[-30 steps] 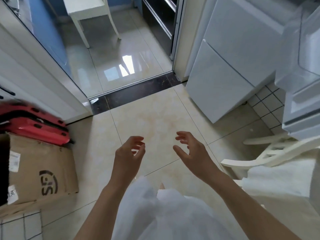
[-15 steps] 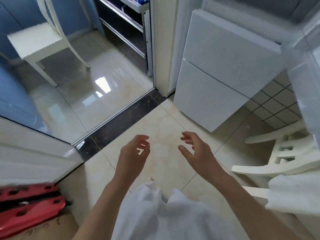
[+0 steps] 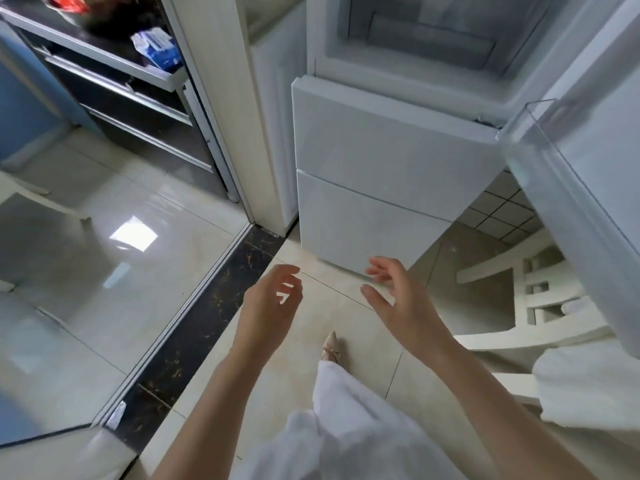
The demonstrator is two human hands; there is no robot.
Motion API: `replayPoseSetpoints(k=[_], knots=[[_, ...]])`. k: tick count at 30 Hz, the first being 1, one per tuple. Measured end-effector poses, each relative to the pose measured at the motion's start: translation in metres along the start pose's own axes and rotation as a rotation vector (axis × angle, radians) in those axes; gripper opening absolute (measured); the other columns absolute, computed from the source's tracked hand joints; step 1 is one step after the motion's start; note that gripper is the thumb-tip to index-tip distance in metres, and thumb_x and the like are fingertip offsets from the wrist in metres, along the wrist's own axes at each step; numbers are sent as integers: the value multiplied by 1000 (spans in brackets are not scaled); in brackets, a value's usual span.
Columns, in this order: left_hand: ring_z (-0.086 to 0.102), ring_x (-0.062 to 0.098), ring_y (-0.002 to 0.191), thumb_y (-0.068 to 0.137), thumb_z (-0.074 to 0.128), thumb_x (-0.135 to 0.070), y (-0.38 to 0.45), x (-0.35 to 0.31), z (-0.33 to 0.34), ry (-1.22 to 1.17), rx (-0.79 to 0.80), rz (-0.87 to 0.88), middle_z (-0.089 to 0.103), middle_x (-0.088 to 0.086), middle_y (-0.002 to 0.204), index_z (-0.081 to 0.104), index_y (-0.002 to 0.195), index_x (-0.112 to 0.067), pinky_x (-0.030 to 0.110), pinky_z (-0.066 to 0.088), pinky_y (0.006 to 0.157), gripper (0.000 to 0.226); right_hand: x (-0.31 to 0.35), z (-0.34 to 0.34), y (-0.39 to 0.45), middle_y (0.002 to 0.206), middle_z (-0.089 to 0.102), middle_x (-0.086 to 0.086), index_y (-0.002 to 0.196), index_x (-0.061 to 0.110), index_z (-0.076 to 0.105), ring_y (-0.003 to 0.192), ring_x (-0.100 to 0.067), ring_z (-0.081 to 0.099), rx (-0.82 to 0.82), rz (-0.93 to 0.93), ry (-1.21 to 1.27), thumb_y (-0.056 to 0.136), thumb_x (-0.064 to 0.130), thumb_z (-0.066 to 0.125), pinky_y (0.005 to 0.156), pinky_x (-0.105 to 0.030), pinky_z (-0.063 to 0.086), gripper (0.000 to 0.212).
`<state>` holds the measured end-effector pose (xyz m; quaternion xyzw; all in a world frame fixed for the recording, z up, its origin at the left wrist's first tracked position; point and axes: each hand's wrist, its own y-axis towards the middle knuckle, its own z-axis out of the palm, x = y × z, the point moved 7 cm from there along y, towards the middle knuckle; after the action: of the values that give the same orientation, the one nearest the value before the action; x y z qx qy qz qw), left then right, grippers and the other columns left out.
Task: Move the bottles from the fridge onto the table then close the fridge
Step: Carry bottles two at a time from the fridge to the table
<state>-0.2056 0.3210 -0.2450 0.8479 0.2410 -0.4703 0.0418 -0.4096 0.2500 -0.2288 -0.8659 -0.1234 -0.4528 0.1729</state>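
Fridge (image 3: 381, 168) stands white ahead of both hands, its upper door (image 3: 588, 168) swung open to the right with a clear shelf on its inner side; two lower drawer fronts are closed. No bottles can be made out inside. Left hand (image 3: 270, 306) and right hand (image 3: 405, 303) hover side by side above the floor tiles (image 3: 332, 306), fingers loosely curled and spread, holding nothing. Right of the right hand sits a white chair (image 3: 536, 306); below the hands a pointed shoe (image 3: 330, 346) shows.
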Motion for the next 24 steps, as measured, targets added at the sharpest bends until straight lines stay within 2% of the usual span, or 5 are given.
replayPoseSetpoints(k=[7,11,19,22,24], knots=[[64,1,84,90,63,-14,120,-61,19,-59,-30,92,68,-17,87,65,104,-26,20,51,77,19,18,-51,110,121,57,13,129,26,46,115,-5,51,-65,-30,17,91,31,60,102,-29,42,40],[64,2,85,90,63,-13,175,-101,24,-74,-57,176,68,-18,86,65,103,-27,19,52,78,20,37,-82,163,123,57,11,129,26,46,115,-6,53,-155,-65,29,91,31,60,100,-28,43,41],[66,11,90,91,60,-12,283,-184,34,-102,14,320,70,-11,95,63,109,-22,35,56,84,21,77,-143,251,125,56,9,130,24,46,117,-7,54,-348,-115,97,93,28,57,99,-24,43,39],[66,8,94,91,60,-10,324,-217,35,-129,14,404,69,-13,95,63,109,-21,31,55,85,21,92,-167,283,122,59,6,130,19,48,114,-9,57,-457,-152,85,92,25,59,96,-26,46,40],[65,2,92,91,60,-11,351,-240,35,-133,14,452,68,-16,94,64,108,-21,21,53,83,20,102,-182,304,120,60,5,129,17,49,112,-8,58,-529,-176,86,92,23,60,96,-28,48,40]])
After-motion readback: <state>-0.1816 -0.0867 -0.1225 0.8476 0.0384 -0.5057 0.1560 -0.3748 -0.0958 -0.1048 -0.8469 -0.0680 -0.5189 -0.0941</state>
